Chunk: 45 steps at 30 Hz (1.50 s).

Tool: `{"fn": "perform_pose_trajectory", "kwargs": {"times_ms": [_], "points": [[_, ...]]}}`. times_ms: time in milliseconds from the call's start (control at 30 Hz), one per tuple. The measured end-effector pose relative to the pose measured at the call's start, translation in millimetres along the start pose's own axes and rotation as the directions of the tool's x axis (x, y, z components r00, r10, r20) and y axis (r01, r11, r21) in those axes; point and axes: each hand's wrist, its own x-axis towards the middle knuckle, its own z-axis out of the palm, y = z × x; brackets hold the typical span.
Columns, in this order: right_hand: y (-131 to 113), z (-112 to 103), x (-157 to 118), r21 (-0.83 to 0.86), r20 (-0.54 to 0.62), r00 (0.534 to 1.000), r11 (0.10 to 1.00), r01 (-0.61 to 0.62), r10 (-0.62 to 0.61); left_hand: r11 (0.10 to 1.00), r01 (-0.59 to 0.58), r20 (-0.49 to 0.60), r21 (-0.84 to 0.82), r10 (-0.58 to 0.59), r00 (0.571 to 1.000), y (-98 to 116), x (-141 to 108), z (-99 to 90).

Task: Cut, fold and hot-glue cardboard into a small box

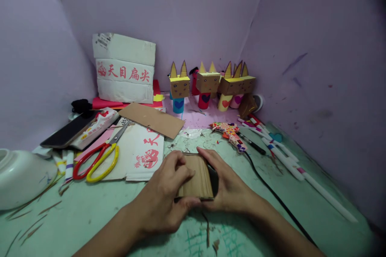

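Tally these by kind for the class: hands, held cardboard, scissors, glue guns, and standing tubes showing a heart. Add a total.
Hands: 2 (left hand, right hand)
Held cardboard: 1
Scissors: 1
Glue gun: 1
Heart tubes: 4 (blue tube, red tube, yellow tube, pink tube)
Total: 9

Green tabletop (99, 213) bears white jar (24, 178), printed cardboard (129, 156), glue gun (229, 133), markers (283, 159).
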Motion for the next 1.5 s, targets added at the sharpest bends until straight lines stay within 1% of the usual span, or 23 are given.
{"fn": "perform_pose_trajectory", "kwargs": {"times_ms": [100,200,267,367,433,533,667,733,800,867,900,967,1033,1100,1167,1233,1300,1367,1433,1500], "points": [[2.1,1.2,-1.6,0.005,-0.029,0.998,0.999,-0.051,0.052,0.998,0.035,-0.012,0.044,-0.035,0.999,-2.9,-0.7,3.7],[-0.4,3.9,-3.6,0.084,-0.029,0.993,0.990,-0.111,0.114,0.994,0.030,0.029,0.101,-0.033,0.999,-5.5,0.6,7.3],[-3.0,7.3,-4.5,0.198,-0.001,0.989,0.969,-0.146,0.150,0.997,0.020,0.040,0.068,-0.023,0.999,-6.5,2.3,9.5],[-4.3,14.7,-4.7,0.365,0.014,0.986,0.917,-0.160,0.167,0.998,0.024,0.054,-0.058,-0.021,0.998,-8.2,3.8,12.6],[-3.2,19.5,-4.0,0.417,-0.013,0.985,0.897,-0.149,0.170,0.993,0.041,0.081,-0.113,-0.032,0.996,-10.6,3.2,14.5],[-0.8,23.9,-2.3,0.431,-0.035,0.980,0.888,-0.163,0.198,0.991,0.082,0.089,-0.106,-0.072,0.993,-15.8,0.8,17.8],[-1.6,25.7,-1.6,0.433,-0.048,0.962,0.874,-0.222,0.269,0.990,0.086,0.045,-0.109,-0.082,0.996,-20.1,-0.7,22.7],[-4.2,26.7,-2.7,0.454,-0.063,0.959,0.864,-0.219,0.276,0.989,0.073,0.015,-0.126,-0.071,0.997,-19.4,-0.9,24.1],[-7.7,27.7,-4.0,0.483,-0.082,0.964,0.856,-0.185,0.255,0.992,0.037,-0.045,-0.121,-0.043,0.998,-16.9,-1.2,24.2],[-10.7,28.2,-4.1,0.494,-0.115,0.970,0.859,-0.132,0.215,0.992,-0.017,-0.144,-0.123,-0.001,0.990,-13.8,-1.1,23.0],[-11.7,28.2,-3.4,0.489,-0.131,0.970,0.864,-0.116,0.204,0.989,-0.026,-0.187,-0.148,-0.002,0.982,-12.3,-0.7,22.2],[-12.1,27.8,-0.7,0.469,-0.140,0.964,0.872,-0.138,0.228,0.966,0.008,-0.230,-0.259,-0.070,0.971,-10.1,1.0,20.2],[-11.3,27.8,2.6,0.446,-0.108,0.954,0.871,-0.206,0.281,0.923,0.081,-0.217,-0.377,-0.173,0.961,-8.6,3.4,18.0],[-11.3,28.8,5.1,0.448,-0.074,0.949,0.860,-0.243,0.306,0.889,0.125,-0.200,-0.441,-0.233,0.952,-7.4,5.7,15.1],[-13.6,30.7,7.0,0.486,-0.067,0.951,0.842,-0.234,0.303,0.865,0.130,-0.208,-0.485,-0.259,0.943,-6.2,7.1,11.4],[-18.5,33.4,9.4,0.538,-0.079,0.950,0.816,-0.214,0.301,0.825,0.122,-0.238,-0.553,-0.297,0.925,-5.2,7.5,6.8],[-25.3,36.5,13.1,0.572,-0.074,0.953,0.795,-0.201,0.295,0.769,0.101,-0.284,-0.631,-0.351,0.892,-4.8,7.2,2.2],[-32.7,39.6,18.0,0.576,-0.085,0.951,0.793,-0.198,0.299,0.728,0.081,-0.324,-0.681,-0.399,0.858,-4.7,6.5,-1.7],[-39.5,41.8,23.0,0.561,-0.132,0.937,0.803,-0.199,0.325,0.704,0.069,-0.356,-0.707,-0.439,0.825,-4.3,5.9,-3.7],[-44.3,42.0,26.4,0.546,-0.206,0.919,0.818,-0.178,0.337,0.659,0.077,-0.343,-0.748,-0.484,0.805,-3.3,5.6,-3.3]]}}
